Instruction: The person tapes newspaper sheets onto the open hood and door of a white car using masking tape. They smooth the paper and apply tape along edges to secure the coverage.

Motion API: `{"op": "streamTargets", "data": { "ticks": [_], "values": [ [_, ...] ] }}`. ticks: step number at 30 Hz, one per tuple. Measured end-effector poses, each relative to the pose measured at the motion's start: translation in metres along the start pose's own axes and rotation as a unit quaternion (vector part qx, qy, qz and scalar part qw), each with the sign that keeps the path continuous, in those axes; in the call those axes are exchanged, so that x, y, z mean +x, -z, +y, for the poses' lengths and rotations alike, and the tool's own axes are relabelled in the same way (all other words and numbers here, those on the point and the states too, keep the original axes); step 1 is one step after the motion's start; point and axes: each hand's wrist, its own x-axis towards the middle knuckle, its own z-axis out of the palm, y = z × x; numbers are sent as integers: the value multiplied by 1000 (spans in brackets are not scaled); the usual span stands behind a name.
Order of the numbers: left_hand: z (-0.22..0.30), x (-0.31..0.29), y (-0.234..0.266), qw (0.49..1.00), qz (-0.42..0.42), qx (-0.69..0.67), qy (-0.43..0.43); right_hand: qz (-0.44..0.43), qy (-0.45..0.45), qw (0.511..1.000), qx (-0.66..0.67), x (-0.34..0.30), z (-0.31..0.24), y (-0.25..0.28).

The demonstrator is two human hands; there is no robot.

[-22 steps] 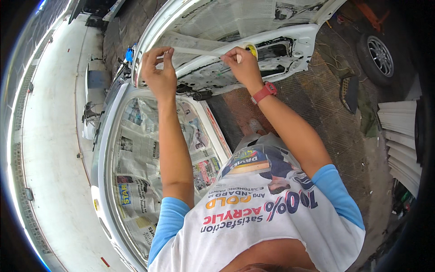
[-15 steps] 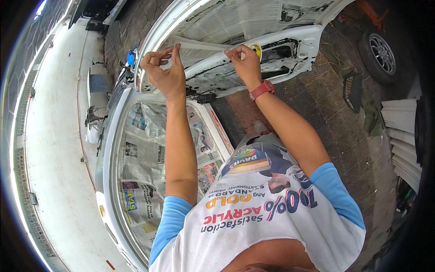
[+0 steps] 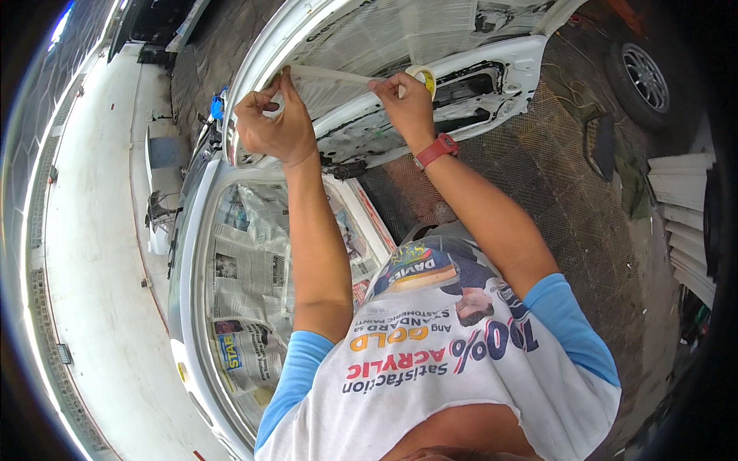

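Note:
My left hand pinches the free end of a pale strip of masking tape at the curved left edge of a white car door's window frame. From there the strip runs taut to the right, across paper-covered glass. My right hand, with a red watch on the wrist, grips the strip between thumb and fingers. The tape roll sits at its far side, partly hidden by the fingers. The door's bare inner panel, with black-edged openings, lies just beyond that hand.
Newspaper masks another window of the white car body at my left. A loose wheel lies at the far right, above stacked white corrugated pieces. Dark patterned matting covers the floor.
Both hands have shifted slightly left. The left hand's fingertips now meet the window frame's edge, and the tape between the hands is a narrower, tauter line.

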Motion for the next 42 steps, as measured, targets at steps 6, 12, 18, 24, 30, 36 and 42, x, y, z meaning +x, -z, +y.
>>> {"op": "streamTargets", "data": {
  "ticks": [6, 12, 18, 24, 30, 36, 42],
  "values": [
    [7, 3, -8, 998, 45, 35, 12, -4, -7, 1000, -18, 4, -9, 2],
    [24, 0, -7, 973, 36, -44, 225, 18, -6, 1000, 17, 10, -6, -2],
    [23, -9, -12, 927, 39, -165, 336, 25, 6, 999, -46, 24, -1, -5],
    [41, -26, -5, 726, -263, -371, 516, 70, -36, 996, -44, 37, 3, -15],
    [39, -26, -15, 678, -454, -391, 426, 79, -24, 996, -27, 37, 10, -16],
    [36, -25, -17, 689, -464, -396, 392, 88, 26, 996, -5, 16, 55, 7],
    [33, -25, -18, 696, -468, -389, 381, 112, 33, 992, -56, 38, 66, 3]
  ]
}}
